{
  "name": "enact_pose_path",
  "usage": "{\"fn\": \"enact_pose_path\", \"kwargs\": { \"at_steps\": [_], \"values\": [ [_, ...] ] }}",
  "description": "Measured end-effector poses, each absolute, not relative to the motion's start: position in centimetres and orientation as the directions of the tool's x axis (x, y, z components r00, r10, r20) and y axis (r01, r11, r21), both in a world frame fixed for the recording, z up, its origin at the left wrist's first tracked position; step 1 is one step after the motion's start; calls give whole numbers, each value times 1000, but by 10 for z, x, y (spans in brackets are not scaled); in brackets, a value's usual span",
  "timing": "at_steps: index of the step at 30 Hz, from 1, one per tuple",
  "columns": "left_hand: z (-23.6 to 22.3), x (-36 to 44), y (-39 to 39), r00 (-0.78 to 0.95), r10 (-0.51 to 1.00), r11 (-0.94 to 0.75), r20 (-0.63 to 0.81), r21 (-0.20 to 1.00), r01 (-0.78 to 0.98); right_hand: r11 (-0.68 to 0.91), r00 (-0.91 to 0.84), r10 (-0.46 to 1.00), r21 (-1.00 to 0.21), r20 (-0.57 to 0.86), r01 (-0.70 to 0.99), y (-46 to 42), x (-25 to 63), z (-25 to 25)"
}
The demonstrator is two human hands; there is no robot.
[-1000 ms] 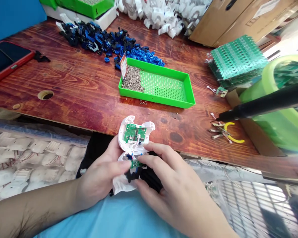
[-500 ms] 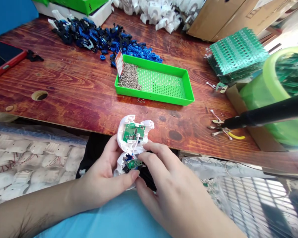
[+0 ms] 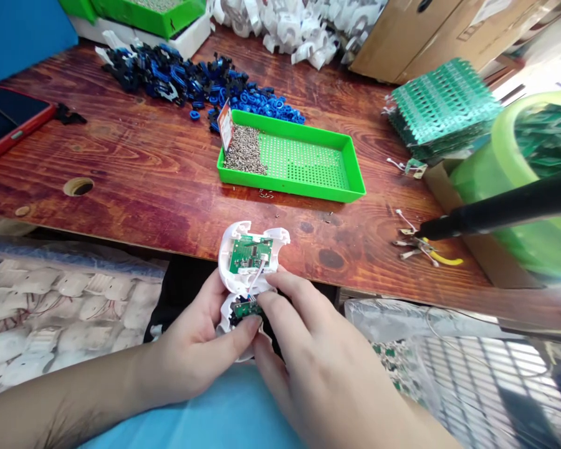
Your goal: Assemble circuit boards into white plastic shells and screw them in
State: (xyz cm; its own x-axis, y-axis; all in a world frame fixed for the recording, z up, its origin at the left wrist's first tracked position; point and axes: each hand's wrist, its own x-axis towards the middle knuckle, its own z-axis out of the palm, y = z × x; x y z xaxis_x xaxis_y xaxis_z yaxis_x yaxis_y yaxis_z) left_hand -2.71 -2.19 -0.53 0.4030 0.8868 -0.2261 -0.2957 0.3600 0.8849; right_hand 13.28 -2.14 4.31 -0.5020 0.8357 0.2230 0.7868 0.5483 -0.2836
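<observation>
Both hands hold a white plastic housing (image 3: pixel 226 267) over my lap at the table's front edge. Its upper shell carries a green circuit board (image 3: pixel 244 254), from which thin wires run down to a smaller green board (image 3: pixel 247 308) in the lower shell. My left hand (image 3: pixel 201 349) is closed around the housing's left side, its thumb pressing on the smaller board. The fingers of my right hand (image 3: pixel 308 337) are bent against the right side, fingertips by the small board and the wires. Dark parts beneath the small board are mostly covered by fingers.
Beyond the housing is a green tray (image 3: pixel 290 189) with small screws (image 3: pixel 245 149). Blue and black parts (image 3: pixel 182 78) lie behind it. At right are yellow-handled pliers (image 3: pixel 442 257), a black rod (image 3: pixel 505 209), stacked circuit boards (image 3: pixel 446 103) and a green bucket (image 3: pixel 481 193). A phone (image 3: pixel 16 118) lies left.
My left thumb has slid right and down onto the smaller board, which now sits lower among the fingers in the bottom shell. My right hand keeps its hold. The camera view has shifted slightly.
</observation>
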Motion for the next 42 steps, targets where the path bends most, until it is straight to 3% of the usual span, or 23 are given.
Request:
{"fn": "enact_pose_path", "kwargs": {
  "at_steps": [5, 15, 24, 29, 32, 35, 38, 42],
  "values": [
    [-3, -24, -18, 348, 918, 264, -188, 947, -184, 579, -518, 810, -235, 277, 780, -23, 129, 38],
    [-1, -31, -16, 322, 900, 264, -293, 956, 130, 535, -489, 839, -201, 239, 821, -26, 121, 26],
    [-6, -30, -13, 316, 925, 210, -210, 977, 34, 657, -600, 743, -148, 297, 740, -28, 126, 19],
    [-9, -33, -9, 366, 920, 186, -142, 979, -86, 648, -534, 761, -387, 367, 657, -25, 142, 28],
    [-9, -34, -8, 342, 932, 163, -120, 981, -101, 480, -298, 877, -641, 377, 600, -25, 152, 25],
    [-9, -34, -9, 326, 940, 137, -102, 987, -85, 127, -106, 990, -933, 96, 336, -24, 154, 13],
    [-9, -33, -11, 352, 935, 78, -48, 994, -72, -155, -235, 958, -987, -161, 44, -23, 147, 6],
    [-10, -35, -12, 380, 925, -15, 25, 999, -30, -201, -256, 951, -976, -174, -81, -22, 135, 5]
  ]
}}
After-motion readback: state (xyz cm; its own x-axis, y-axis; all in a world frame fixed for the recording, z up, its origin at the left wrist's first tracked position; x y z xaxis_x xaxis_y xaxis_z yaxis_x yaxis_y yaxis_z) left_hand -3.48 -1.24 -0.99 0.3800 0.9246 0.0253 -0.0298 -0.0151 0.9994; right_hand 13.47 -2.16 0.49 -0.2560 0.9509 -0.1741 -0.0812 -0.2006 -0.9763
